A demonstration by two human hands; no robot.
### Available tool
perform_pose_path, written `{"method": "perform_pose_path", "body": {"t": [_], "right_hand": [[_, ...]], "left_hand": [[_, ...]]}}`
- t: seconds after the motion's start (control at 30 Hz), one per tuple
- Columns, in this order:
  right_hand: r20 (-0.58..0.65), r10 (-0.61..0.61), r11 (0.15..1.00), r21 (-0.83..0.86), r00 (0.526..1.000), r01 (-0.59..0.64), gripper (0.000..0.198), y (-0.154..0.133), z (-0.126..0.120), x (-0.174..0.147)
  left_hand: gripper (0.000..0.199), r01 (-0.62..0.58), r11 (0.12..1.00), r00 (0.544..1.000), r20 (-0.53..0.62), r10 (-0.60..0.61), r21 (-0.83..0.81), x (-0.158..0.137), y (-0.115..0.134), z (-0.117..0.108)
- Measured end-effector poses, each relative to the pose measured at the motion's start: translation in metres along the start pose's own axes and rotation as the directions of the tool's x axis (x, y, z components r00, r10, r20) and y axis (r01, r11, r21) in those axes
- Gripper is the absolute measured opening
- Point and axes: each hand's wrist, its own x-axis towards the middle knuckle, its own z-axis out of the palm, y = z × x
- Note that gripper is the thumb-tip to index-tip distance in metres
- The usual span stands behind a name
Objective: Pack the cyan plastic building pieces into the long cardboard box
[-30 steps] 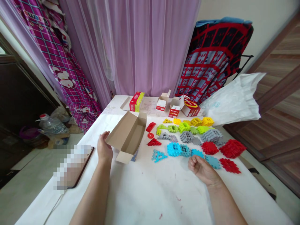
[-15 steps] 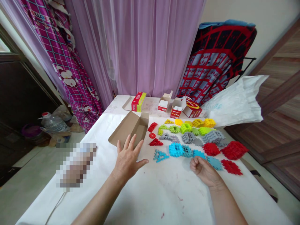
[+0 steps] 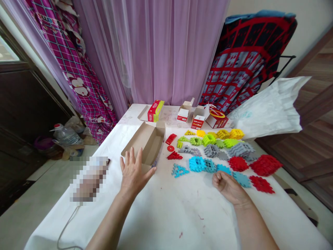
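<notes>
My left hand is spread open, palm down, at the near side of an open brown cardboard box. Its fingers overlap the box's edge in view; whether they touch it I cannot tell. My right hand is closed in a loose fist, and the inside of it is hidden. Just beyond that fist lie flat blue toothed building pieces and a light teal one. Stacked blue window-like blocks and a blue triangular piece sit between my hands, farther back.
Behind are grey blocks, green blocks, yellow blocks and red pieces. Small open cartons and a red-and-green box stand at the back. A white bag lies at right. A pixelated item with a cord is at left.
My left hand has shifted left and slightly down, off the inside of the box in view. The right fist keeps nearly the same place. The view has turned slightly.
</notes>
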Motion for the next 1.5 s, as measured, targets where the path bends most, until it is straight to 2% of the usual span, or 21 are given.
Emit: {"method": "perform_pose_path", "body": {"t": [0.1, 0.2, 0.33, 0.47, 0.57, 0.73, 0.87, 1.0, 1.23, 1.4, 1.5], "right_hand": [[0.005, -0.009, 1.000, -0.015, 1.000, 0.009, 0.040, 0.000, 0.001, 0.000], [0.017, -0.005, 1.000, -0.024, 1.000, 0.005, 0.040, 0.000, 0.001, 0.000], [0.040, -0.002, 1.000, -0.026, 0.999, 0.003, 0.041, 0.000, 0.002, 0.000], [0.052, -0.002, 1.000, -0.019, 0.999, 0.003, 0.040, 0.000, 0.003, 0.002], [0.063, -0.005, 1.000, -0.013, 0.998, 0.006, 0.040, 0.000, 0.003, 0.002], [0.055, 0.005, 1.000, 0.009, 0.998, -0.006, 0.039, 0.000, 0.005, 0.003], [0.073, -0.002, 1.000, 0.012, 0.997, 0.001, 0.039, 0.001, 0.004, 0.004], [0.086, -0.012, 1.000, 0.002, 0.996, 0.012, 0.038, 0.001, 0.003, 0.004], [0.072, -0.026, 1.000, -0.012, 0.997, 0.027, 0.037, 0.002, 0.004, 0.000], [0.042, -0.042, 0.999, -0.010, 0.998, 0.043, 0.037, 0.003, 0.004, -0.002], [-0.013, -0.066, 0.998, 0.009, 0.998, 0.066, 0.038, 0.006, 0.003, -0.003]], "left_hand": [[0.077, 0.036, 0.999, 0.987, 0.157, -0.039, 0.019, 0.003, 0.005, 0.000], [0.065, 0.072, 0.997, 0.976, 0.204, -0.070, -0.006, 0.003, 0.012, -0.001], [0.070, 0.096, 0.991, 0.985, 0.153, -0.080, -0.097, 0.003, 0.022, -0.001], [0.077, 0.204, 0.964, 0.975, 0.127, -0.183, -0.173, 0.006, 0.028, 0.004], [0.086, 0.235, 0.942, 0.972, 0.074, -0.224, -0.240, 0.005, 0.029, 0.015], [0.103, 0.187, 0.896, 0.966, -0.089, -0.241, -0.403, -0.001, 0.027, 0.040], [0.111, 0.235, 0.874, 0.944, -0.114, -0.310, -0.426, -0.002, 0.028, 0.053], [0.105, 0.260, 0.860, 0.931, -0.124, -0.344, -0.439, 0.002, 0.028, 0.054], [0.098, 0.155, 0.901, 0.976, -0.080, -0.204, -0.404, -0.004, 0.005, 0.042], [0.084, 0.191, 0.887, 0.962, -0.098, -0.254, -0.420, -0.013, 0.003, 0.043], [0.084, 0.211, 0.856, 0.948, -0.115, -0.297, -0.472, -0.015, 0.007, 0.047]]}}
